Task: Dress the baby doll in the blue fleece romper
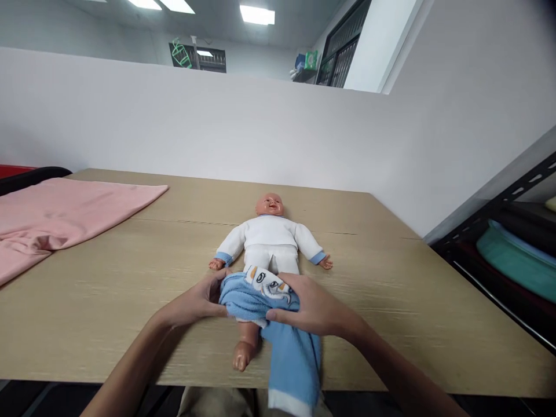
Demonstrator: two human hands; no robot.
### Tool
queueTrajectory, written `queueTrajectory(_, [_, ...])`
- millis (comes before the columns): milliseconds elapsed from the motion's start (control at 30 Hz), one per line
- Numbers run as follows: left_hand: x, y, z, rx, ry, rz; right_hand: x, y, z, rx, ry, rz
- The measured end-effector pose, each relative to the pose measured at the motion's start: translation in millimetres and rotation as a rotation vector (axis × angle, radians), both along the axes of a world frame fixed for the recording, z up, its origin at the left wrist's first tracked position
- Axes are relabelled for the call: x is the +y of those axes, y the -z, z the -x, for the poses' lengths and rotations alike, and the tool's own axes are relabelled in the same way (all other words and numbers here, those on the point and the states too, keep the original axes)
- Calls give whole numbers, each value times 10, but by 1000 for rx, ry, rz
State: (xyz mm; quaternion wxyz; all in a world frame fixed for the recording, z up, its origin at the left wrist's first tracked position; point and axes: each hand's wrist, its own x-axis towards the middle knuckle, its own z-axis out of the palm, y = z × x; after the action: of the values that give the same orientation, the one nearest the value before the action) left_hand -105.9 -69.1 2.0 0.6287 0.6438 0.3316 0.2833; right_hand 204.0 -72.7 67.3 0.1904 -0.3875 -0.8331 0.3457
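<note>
Hands [200, 301] gripping blue trousers [260, 301] on doll [267, 243], wooden table [391, 301], white partition [174, 116]

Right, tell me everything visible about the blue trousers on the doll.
The blue trousers look like soft knit fabric with a white cuff at the leg end and a cartoon print near the waist. They are bunched around the doll at its hips; one leg hangs empty over the table edge, and one bare doll foot sticks out. The left hand and right hand grip the bunched waist on either side.
</note>
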Motion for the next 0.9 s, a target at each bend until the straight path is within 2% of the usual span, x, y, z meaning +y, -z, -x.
queueTrajectory(133, [-28,-17,69,71,-19,-9,-144,27,-329,-148,39,-88])
queueTrajectory(267, [-2,-192,46,209,-136,-206,-181,152,-581,77,29,16])
queueTrajectory(367, [41,-354,-1,286,-217,-280,-214,239,-583,264,30,120])
queueTrajectory(433, [68,-455,-36,330,-175,-304,-238,255,-510,334,51,123])
queueTrajectory(567, [92,-682,-221,358,-85,-423,-262,178,-318,357,138,-23])
queueTrajectory(700, [151,-846,-594,376,149,-402,-228,-3,-218,318,163,-144])
queueTrajectory(800, [290,-800,-804,252,258,-304,-167,-113,-302,223,211,-182])
queueTrajectory(900, [462,-668,-857,92,333,-192,-107,-141,-503,115,232,-123])
